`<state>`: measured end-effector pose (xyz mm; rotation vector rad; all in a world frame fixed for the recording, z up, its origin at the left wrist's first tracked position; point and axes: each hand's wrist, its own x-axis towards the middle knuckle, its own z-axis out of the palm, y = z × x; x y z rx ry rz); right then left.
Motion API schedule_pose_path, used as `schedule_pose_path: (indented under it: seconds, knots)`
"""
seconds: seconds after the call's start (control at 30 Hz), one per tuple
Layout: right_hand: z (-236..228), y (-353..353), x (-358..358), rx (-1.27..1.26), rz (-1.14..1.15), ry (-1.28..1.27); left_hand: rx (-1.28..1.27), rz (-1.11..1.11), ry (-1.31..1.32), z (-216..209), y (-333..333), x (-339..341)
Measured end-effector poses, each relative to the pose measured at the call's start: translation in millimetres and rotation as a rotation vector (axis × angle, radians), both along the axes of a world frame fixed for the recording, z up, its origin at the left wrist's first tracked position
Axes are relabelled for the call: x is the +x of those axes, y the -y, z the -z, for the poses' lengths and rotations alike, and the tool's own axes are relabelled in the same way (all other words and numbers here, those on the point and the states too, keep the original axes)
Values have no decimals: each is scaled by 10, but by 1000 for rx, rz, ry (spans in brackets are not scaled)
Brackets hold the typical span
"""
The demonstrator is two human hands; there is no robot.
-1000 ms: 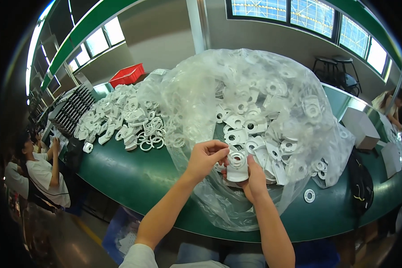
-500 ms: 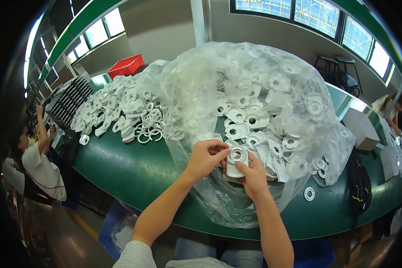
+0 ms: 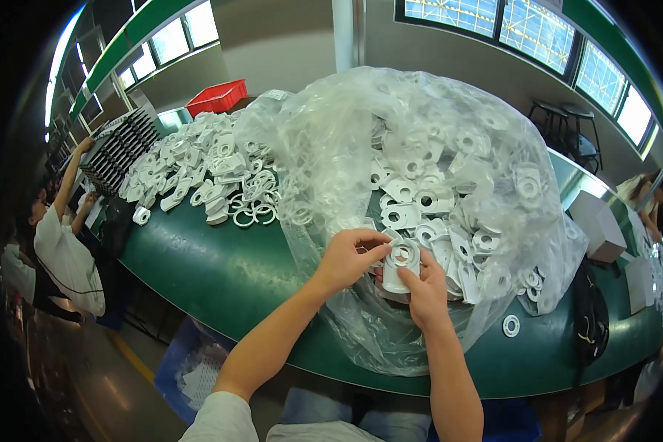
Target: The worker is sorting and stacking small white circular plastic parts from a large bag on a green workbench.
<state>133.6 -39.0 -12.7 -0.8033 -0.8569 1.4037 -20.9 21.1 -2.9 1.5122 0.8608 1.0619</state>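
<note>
A white plastic part [image 3: 393, 278] with a raised ring round a hole is held in front of me, at the near edge of a large clear plastic bag [image 3: 324, 140]. My right hand [image 3: 427, 292] grips its right side and lower end, thumb on the face. At its upper left edge, my left hand [image 3: 348, 259] is closed, thumb and fingertips pinched against the part by the ring; the left fingertips are partly hidden. Just beyond, similar white parts [image 3: 401, 215] lie piled in the bag's opening.
Left of the bag, loose white parts [image 3: 177, 166] and thin white rings [image 3: 256, 210] cover the green table [image 3: 206, 272]. One round white piece [image 3: 510, 325] lies at right, near a black cable bundle [image 3: 589, 313] and white box [image 3: 597, 225]. A person [image 3: 70, 250] works at left.
The held part has tilted more upright and shows more of its face. Both hands stay on it. The view has shifted slightly, and the person at left has moved an arm.
</note>
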Motion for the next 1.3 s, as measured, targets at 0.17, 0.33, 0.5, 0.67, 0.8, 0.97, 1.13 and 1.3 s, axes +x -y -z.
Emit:
schedule_pose_path:
  seconds: [0.17,0.33,0.5,0.67,0.8,0.97,1.13,1.3]
  knots:
    - [18,8,9,107,43,148,-100,99,37,-40,-2,-15]
    - [-13,38,-15,121,4,186,-104,-26,94,-56,101,51]
    - [-135,84,-23,60,-50,140,-83,-19,107,-38,124,68]
    - [39,4,46,151,92,219,-8,73,87,-45,131,76]
    - [70,-14,22,142,120,302,82,19,36,-117,159,113]
    - [-1,36,-38,224,161,521,243,20,17,-141,163,67]
    - [30,65,-51,124,172,507,83,-16,16,-37,217,119]
    - [-155,110,-74,91,140,304,-37,-27,117,4,197,175]
